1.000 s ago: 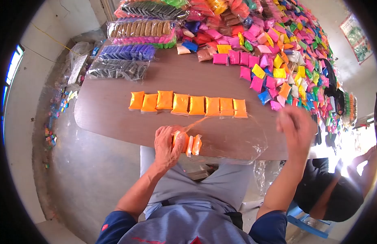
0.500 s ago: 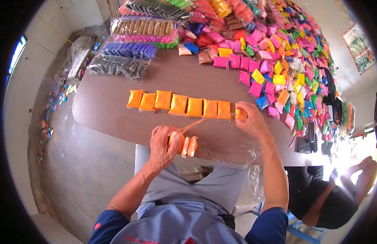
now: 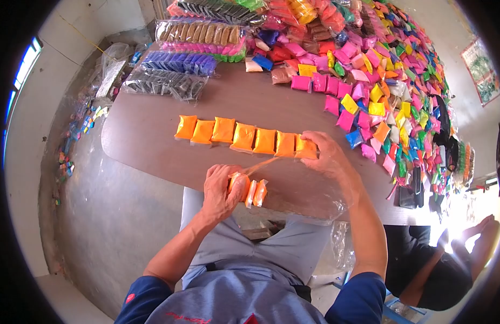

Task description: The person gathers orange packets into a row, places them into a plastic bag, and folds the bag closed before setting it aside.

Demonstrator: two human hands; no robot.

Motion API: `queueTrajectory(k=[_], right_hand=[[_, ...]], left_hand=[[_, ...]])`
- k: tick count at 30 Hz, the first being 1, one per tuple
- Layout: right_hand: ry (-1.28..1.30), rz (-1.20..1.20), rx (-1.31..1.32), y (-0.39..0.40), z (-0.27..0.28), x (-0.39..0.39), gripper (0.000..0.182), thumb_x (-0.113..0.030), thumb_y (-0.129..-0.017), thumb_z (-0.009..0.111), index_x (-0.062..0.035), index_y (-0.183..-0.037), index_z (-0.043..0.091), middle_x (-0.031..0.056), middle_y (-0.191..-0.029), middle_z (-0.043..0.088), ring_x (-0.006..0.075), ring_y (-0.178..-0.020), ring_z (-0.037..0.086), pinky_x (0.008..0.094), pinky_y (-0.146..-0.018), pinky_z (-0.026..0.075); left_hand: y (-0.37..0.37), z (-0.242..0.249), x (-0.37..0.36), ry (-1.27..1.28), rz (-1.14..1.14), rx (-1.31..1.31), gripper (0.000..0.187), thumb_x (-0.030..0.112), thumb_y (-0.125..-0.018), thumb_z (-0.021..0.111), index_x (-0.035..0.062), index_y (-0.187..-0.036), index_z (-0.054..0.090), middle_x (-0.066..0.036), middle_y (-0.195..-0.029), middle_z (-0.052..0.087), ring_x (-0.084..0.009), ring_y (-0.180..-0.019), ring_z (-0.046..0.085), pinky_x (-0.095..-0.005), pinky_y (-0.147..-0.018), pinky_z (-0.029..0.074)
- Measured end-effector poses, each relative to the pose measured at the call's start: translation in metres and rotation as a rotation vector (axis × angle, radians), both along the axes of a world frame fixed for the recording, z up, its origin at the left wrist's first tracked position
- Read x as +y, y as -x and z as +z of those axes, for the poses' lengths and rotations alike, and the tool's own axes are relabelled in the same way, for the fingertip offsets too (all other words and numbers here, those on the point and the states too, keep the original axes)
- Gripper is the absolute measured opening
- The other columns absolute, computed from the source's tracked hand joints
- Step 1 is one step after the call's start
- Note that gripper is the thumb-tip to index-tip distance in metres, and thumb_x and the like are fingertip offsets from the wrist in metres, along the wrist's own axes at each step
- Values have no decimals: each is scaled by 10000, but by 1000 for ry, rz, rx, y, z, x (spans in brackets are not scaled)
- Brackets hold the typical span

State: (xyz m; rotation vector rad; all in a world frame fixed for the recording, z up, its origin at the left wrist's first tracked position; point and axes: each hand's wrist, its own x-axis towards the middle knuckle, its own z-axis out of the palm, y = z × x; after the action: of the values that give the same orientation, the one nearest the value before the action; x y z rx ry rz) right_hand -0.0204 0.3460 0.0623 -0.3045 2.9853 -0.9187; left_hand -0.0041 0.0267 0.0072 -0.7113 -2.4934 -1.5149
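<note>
Gripping orange packets (image 3: 249,190): left hand (image 3: 220,191); right hand (image 3: 328,154) on row (image 3: 244,136).

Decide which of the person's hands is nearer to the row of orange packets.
Right. The right hand touches the right end of the row of orange packets; the left hand sits below it, clasping a small bundle.

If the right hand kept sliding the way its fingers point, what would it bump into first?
Probably the row of orange packets. The right hand already covers that row's near end, fingers pointing along it towards the far end, though the exact depth is unclear.
</note>
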Motion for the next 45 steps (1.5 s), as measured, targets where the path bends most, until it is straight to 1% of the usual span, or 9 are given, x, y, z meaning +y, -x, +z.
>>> queueTrajectory(k=[11,20,23,28,30,34,38,40,45], right_hand=[[75,-321,189,-31,1,29,392,-117,-808,623,-36,-1184,548,226,-936,677,443,-882,664,455,-796,541],[0,-331,177,-28,-12,36,347,-213,-842,691,-27,-1110,575,232,-956,673,443,-930,664,471,-805,534],[-191,-379,194,-30,-7,27,332,-206,-838,700,-30,-1102,602,222,-997,673,429,-980,656,448,-833,531],[-43,-506,339,-41,3,50,371,-197,-843,704,-39,-1167,614,173,-1052,685,309,-994,680,407,-833,541],[257,-788,319,-70,47,35,398,-204,-851,708,-41,-1202,613,118,-1072,676,237,-982,668,386,-817,545],[733,-709,653,-143,88,-17,476,-189,-845,675,16,-1252,539,121,-1072,623,215,-983,626,308,-811,543],[636,-393,416,-170,86,-85,437,-166,-798,718,8,-1176,584,155,-1077,637,278,-980,654,376,-863,542],[369,-280,296,-148,76,-106,391,-135,-805,715,12,-1148,599,195,-1060,642,310,-923,664,393,-853,543],[134,-414,66,-101,21,-132,543,-191,-819,743,21,-1271,530,256,-1156,617,412,-1034,642,459,-885,528]], left_hand=[[-1,2,3,1,13,19,212,221,-917,599,47,-1028,647,-104,-984,676,-307,-948,612,-433,-999,397],[-1,3,2,14,21,13,209,223,-914,599,50,-1015,657,-103,-999,679,-306,-959,614,-428,-1001,401],[-1,0,1,18,23,14,213,226,-909,600,50,-1015,658,-109,-996,679,-311,-955,613,-428,-998,403],[0,-2,1,-5,13,1,220,226,-902,600,48,-1016,658,-121,-969,672,-312,-939,613,-433,-998,404],[0,0,2,-14,18,-2,224,225,-901,601,45,-1021,657,-123,-948,665,-310,-929,613,-437,-999,404],[0,-1,3,-4,21,7,217,223,-907,605,44,-1018,658,-115,-943,668,-306,-929,613,-437,-994,402],[-1,1,5,2,43,9,210,224,-909,614,45,-1009,660,-112,-952,675,-309,-927,616,-435,-990,402],[-1,2,6,-2,48,11,210,227,-910,618,47,-1010,661,-113,-959,677,-310,-928,618,-435,-989,402],[0,-3,2,-8,27,9,222,247,-916,627,49,-1011,665,-114,-969,682,-310,-942,625,-435,-987,408]])
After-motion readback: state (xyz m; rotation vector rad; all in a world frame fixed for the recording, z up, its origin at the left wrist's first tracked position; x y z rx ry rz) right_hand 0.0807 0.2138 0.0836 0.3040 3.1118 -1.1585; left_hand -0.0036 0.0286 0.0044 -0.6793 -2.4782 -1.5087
